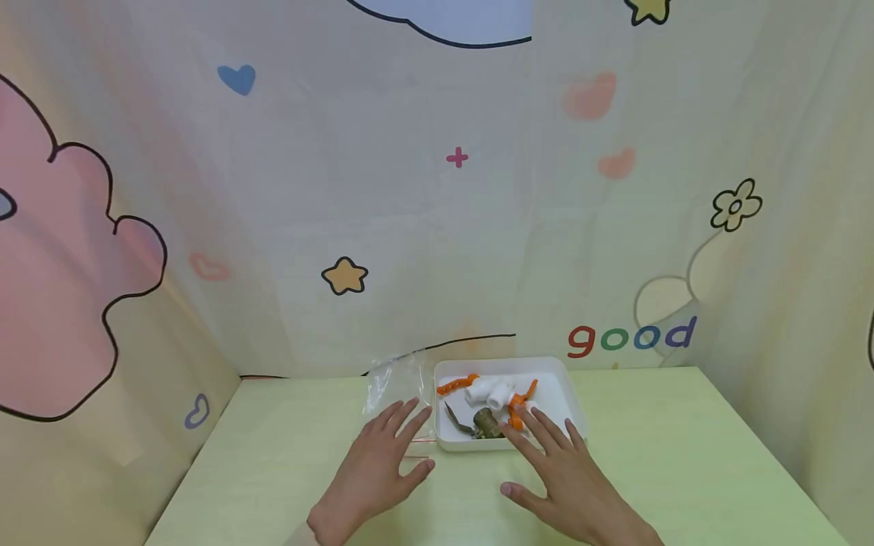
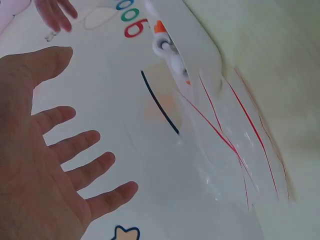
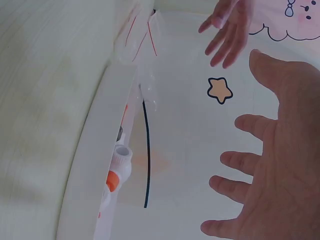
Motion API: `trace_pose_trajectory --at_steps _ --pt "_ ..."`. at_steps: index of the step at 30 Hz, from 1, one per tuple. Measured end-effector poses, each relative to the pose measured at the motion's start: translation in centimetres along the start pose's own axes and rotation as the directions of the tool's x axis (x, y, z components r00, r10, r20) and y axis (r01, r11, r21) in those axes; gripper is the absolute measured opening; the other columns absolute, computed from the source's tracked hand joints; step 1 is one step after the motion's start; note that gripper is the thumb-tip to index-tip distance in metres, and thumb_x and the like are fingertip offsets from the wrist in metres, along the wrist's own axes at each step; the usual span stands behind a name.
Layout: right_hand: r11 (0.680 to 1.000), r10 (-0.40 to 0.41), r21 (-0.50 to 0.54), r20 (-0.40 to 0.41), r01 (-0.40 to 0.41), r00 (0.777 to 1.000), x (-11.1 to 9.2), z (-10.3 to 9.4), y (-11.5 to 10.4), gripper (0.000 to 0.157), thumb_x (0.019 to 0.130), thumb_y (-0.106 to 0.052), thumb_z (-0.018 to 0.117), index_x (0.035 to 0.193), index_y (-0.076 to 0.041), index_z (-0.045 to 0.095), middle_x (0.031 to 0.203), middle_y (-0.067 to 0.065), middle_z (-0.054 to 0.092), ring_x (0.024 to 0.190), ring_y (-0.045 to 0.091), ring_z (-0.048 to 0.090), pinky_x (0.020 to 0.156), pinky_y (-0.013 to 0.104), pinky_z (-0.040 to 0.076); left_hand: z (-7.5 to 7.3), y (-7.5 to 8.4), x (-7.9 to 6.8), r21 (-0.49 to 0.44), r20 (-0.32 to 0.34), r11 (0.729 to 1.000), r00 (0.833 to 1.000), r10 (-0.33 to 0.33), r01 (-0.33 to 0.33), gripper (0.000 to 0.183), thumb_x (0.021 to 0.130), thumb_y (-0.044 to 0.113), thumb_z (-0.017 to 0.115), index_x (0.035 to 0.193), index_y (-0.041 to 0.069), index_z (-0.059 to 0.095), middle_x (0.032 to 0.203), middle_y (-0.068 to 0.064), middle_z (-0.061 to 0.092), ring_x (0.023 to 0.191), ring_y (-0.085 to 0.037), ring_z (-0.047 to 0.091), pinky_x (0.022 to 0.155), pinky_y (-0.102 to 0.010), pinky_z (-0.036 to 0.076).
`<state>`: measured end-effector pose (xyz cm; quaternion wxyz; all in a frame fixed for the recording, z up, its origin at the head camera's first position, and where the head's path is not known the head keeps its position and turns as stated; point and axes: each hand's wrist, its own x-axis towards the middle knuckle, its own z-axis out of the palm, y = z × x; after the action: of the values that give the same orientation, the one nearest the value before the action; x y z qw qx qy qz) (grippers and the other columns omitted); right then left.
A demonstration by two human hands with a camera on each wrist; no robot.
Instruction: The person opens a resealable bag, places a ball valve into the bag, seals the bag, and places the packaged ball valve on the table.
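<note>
Plainly, left hand (image 1: 377, 464) and right hand (image 1: 572, 479) hover near the tray (image 1: 556, 398), fingers spread, holding nothing.

On the pale-green surface (image 1: 683, 462), a clear plastic bag (image 1: 391, 385) lies just left of a white rectangular tray (image 1: 556, 390), possibly touching it, both before a printed fabric backdrop (image 1: 410, 205). In the tray, white tubular fittings (image 1: 486, 389) lie between orange pieces (image 1: 457, 385) and behind a brownish-green cylinder (image 1: 487, 422).

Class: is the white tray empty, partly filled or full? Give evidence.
Partly filled. Orange pieces, white pieces and a dark green piece lie inside the white tray, whose right side shows bare floor.
</note>
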<state>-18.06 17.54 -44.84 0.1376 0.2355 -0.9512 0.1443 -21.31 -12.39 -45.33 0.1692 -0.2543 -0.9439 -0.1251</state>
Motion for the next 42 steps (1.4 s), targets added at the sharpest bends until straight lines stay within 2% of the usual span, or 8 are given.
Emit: trace_pose_trajectory --at_steps 6,12,17,21,27,34,42 --pt "1.0 0.008 0.014 0.012 -0.008 1.0 0.0 0.0 -0.1 0.072 0.089 -0.066 0.054 0.15 -0.029 0.041 0.16 0.006 0.034 0.147 0.034 0.031 0.113 0.067 0.02 0.3 -2.0 0.5 0.009 0.018 1.0 0.999 -0.026 0.026 0.066 0.088 0.047 0.067 0.146 0.024 0.045 0.15 -0.003 0.048 0.137 -0.027 0.045 0.106 -0.05 0.043" --pt "1.0 0.003 0.013 0.005 -0.003 1.0 -0.1 0.1 -0.2 0.071 0.089 -0.064 0.056 0.149 -0.027 0.043 0.158 0.007 0.037 0.145 0.035 0.033 0.113 0.067 0.021 1.2 -3.4 0.9 0.004 0.022 1.0 1.0 -0.008 0.008 0.064 0.087 0.041 0.071 0.143 0.021 0.049 0.145 -0.006 0.052 0.133 -0.027 0.049 0.1 -0.051 0.047" --pt "1.0 -0.02 0.005 -0.022 0.02 1.0 -0.2 0.2 -0.1 0.07 0.089 -0.061 0.058 0.148 -0.028 0.043 0.157 0.01 0.039 0.144 0.036 0.035 0.111 0.066 0.023 2.1 -4.2 1.3 0.027 0.009 1.0 1.0 0.0 0.0 0.06 0.085 0.036 0.073 0.139 0.019 0.053 0.141 -0.006 0.056 0.128 -0.027 0.053 0.093 -0.048 0.051" --pt "1.0 -0.02 0.009 -0.013 0.02 1.0 -0.3 0.4 0.1 0.07 0.09 -0.062 0.057 0.149 -0.028 0.042 0.156 0.011 0.038 0.143 0.037 0.036 0.111 0.067 0.024 2.8 -4.9 1.6 0.052 0.018 0.999 1.0 0.005 -0.006 0.057 0.085 0.036 0.074 0.137 0.019 0.055 0.138 -0.006 0.057 0.124 -0.026 0.056 0.088 -0.046 0.053" --pt "1.0 -0.006 0.008 0.03 0.006 1.0 -0.4 0.6 0.2 0.072 0.09 -0.065 0.053 0.151 -0.032 0.037 0.158 0.009 0.036 0.143 0.037 0.035 0.111 0.068 0.024 3.6 -5.6 2.1 0.092 0.048 0.996 0.999 -0.003 -0.001 0.047 0.083 0.034 0.076 0.126 0.02 0.063 0.128 0.001 0.062 0.11 -0.021 0.061 0.076 -0.038 0.055" --pt "0.999 -0.029 -0.017 0.003 0.029 1.0 -0.5 0.9 0.3 0.07 0.091 -0.064 0.054 0.151 -0.031 0.038 0.156 0.01 0.039 0.141 0.037 0.038 0.109 0.068 0.029 4.3 -6.0 2.4 0.094 0.055 0.996 0.998 -0.001 -0.004 0.038 0.082 0.027 0.078 0.118 0.019 0.068 0.115 0.003 0.068 0.095 -0.018 0.065 0.064 -0.031 0.053" --pt "1.0 -0.018 -0.009 0.021 0.018 1.0 -0.6 1.1 0.3 0.07 0.091 -0.063 0.053 0.151 -0.032 0.038 0.156 0.009 0.04 0.141 0.036 0.038 0.111 0.067 0.026 4.8 -6.4 2.7 0.081 0.046 0.997 0.999 0.006 -0.009 0.019 0.083 0.019 0.076 0.102 0.019 0.072 0.094 0.003 0.071 0.081 -0.017 0.068 0.058 -0.031 0.051"
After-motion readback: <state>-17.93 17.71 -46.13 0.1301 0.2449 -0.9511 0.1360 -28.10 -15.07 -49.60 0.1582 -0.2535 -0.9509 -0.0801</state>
